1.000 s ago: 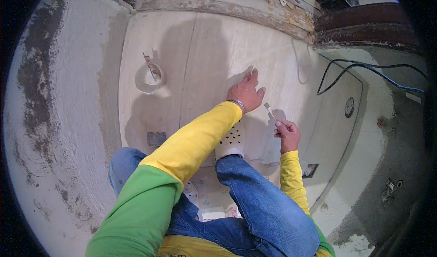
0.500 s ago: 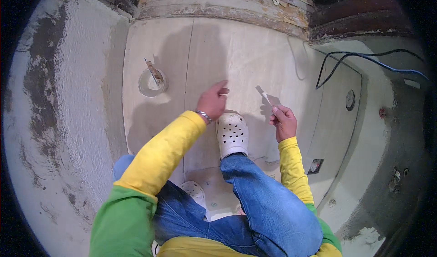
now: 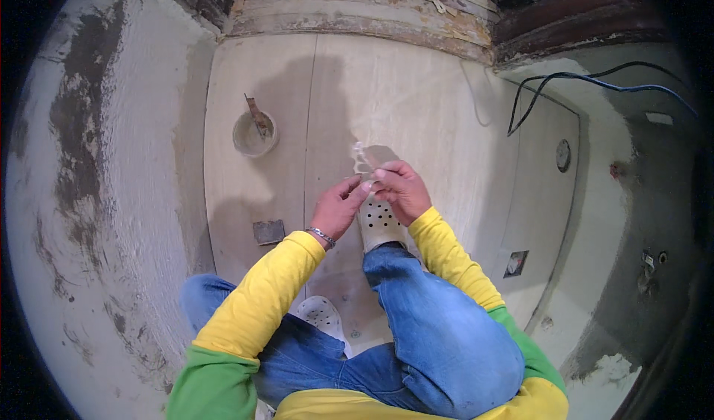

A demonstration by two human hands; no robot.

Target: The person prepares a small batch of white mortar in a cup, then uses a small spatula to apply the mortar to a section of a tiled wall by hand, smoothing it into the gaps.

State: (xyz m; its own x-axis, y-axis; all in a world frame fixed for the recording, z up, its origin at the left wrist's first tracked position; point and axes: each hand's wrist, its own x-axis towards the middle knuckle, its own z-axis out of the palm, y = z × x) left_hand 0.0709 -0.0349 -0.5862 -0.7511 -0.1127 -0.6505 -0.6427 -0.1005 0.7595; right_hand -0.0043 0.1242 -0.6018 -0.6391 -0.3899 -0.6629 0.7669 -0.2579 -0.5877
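Note:
My two hands meet in front of the raised shoe. Between the fingertips of my right hand (image 3: 404, 191) is a small, thin whitish piece (image 3: 360, 157) with rounded gaps along it; blur hides its exact kind. My left hand (image 3: 338, 210), wearing a bracelet at the wrist, pinches at the lower end of that piece, its fingertips against those of the right. Just below them is the toe of a white perforated clog (image 3: 381, 223). To the left, a round tub (image 3: 244, 141) of pale paste stands on the floor, with a brown-stained spatula (image 3: 257, 115) leaning in it.
Large pale panels (image 3: 416, 100) cover the floor. A square dark opening (image 3: 268, 232) lies left of my hands, another (image 3: 515, 264) to the right, and a round drain (image 3: 563, 156) beyond. Black cables (image 3: 550, 85) hang at the right. Rough plastered wall (image 3: 141, 152) rises on the left.
My right hand has come left with the whitish piece, and my left hand has drawn back and closed in on it. The square opening at the left is now uncovered.

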